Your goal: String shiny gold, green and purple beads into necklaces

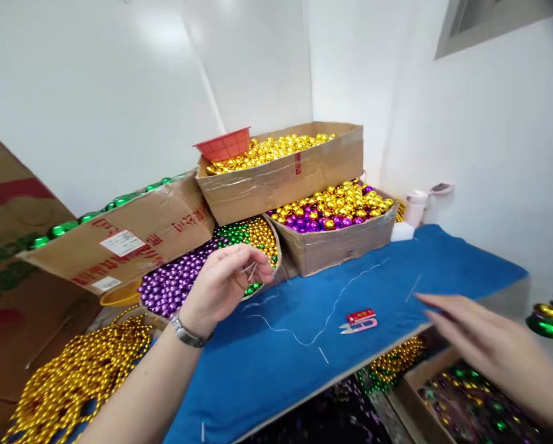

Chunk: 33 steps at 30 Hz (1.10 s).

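Observation:
My left hand (232, 277), with a metal-banded bracelet or watch (189, 333) at the wrist, is raised over the left part of the blue cloth (276, 376). Its fingers are curled in, and a thin white strand of thread (251, 269) shows between them. On the right, my right hand (489, 336) is slightly blurred, its fingers stretched out and thumb apart. Close to its fingertips is a thin pale sliver (413, 288), perhaps a needle or thread. Between the hands lie a long white thread (334, 308), pink-handled thread snips (359, 326) and a small red packet (359, 316).
Cardboard boxes of gold beads (280, 185) and gold and purple beads (336, 246) are stacked at the back. Purple beads (179, 277) and gold bead strings (82, 370) lie left. Another bead box (479, 394) stands below the right edge. A pink cup (415, 206) stands behind.

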Motion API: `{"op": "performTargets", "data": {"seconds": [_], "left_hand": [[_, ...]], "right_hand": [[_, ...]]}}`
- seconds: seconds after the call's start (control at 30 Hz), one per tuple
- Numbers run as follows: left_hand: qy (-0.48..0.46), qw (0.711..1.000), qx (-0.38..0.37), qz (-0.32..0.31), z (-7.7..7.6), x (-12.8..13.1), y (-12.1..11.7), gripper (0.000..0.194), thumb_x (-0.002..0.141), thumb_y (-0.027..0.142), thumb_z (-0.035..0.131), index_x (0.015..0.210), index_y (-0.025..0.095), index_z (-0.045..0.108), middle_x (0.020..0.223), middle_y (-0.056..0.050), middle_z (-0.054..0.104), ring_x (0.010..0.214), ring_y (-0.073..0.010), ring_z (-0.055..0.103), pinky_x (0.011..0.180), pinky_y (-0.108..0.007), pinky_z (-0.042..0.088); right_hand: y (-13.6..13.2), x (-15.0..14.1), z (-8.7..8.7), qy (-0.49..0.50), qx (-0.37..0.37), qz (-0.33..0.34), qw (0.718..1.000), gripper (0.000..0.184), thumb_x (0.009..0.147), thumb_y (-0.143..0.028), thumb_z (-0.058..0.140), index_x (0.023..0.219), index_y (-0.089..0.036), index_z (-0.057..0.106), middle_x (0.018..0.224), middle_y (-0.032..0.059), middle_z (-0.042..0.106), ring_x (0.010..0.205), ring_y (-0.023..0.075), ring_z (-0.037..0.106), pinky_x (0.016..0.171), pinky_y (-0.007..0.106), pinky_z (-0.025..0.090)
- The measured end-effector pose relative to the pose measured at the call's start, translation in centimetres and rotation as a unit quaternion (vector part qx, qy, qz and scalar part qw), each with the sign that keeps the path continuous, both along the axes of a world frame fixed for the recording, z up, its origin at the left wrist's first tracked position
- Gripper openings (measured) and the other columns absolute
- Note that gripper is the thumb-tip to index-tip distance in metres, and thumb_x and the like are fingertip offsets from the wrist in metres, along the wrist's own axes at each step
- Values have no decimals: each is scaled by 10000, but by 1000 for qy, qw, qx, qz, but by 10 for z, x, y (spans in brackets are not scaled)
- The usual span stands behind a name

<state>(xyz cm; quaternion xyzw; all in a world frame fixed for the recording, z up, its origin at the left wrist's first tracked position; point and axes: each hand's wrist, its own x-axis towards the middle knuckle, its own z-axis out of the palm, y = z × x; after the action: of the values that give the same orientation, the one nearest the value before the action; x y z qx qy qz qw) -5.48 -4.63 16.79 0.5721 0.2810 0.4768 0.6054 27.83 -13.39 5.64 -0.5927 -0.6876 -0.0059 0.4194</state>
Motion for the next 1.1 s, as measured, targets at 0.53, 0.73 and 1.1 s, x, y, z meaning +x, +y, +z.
{"op": "performTargets", "data": {"seconds": [0.53, 0.73, 1.1], "left_hand": [[-40, 996, -62, 40, -89, -15, -35, 362, 866, 359, 495, 1210, 243, 495, 953, -59, 628, 630, -116, 591, 599, -260, 469], [162, 985, -63, 1, -141, -24, -50, 305, 869, 406, 475, 844, 133, 610, 620, 4, 505, 579, -97, 460, 574, -223, 379], [377, 889, -138, 219, -224, -109, -64, 387, 834, 484, 441, 745, 146, 606, 566, 19, 511, 534, -112, 421, 510, -215, 316]], "right_hand": [[73, -177, 31, 190, -116, 428, 876, 171, 927, -285, 458, 934, -191, 599, 684, -28, 590, 618, 78, 566, 594, 210, 455], [70, -136, 6, 387, -220, 448, 775, 156, 911, -322, 495, 941, -188, 570, 674, -23, 586, 541, 73, 561, 503, 191, 456], [53, -61, -87, -116, -380, 356, 846, 281, 884, -425, 480, 1091, -291, 615, 1119, 33, 633, 1055, 235, 564, 908, 387, 428]]}}
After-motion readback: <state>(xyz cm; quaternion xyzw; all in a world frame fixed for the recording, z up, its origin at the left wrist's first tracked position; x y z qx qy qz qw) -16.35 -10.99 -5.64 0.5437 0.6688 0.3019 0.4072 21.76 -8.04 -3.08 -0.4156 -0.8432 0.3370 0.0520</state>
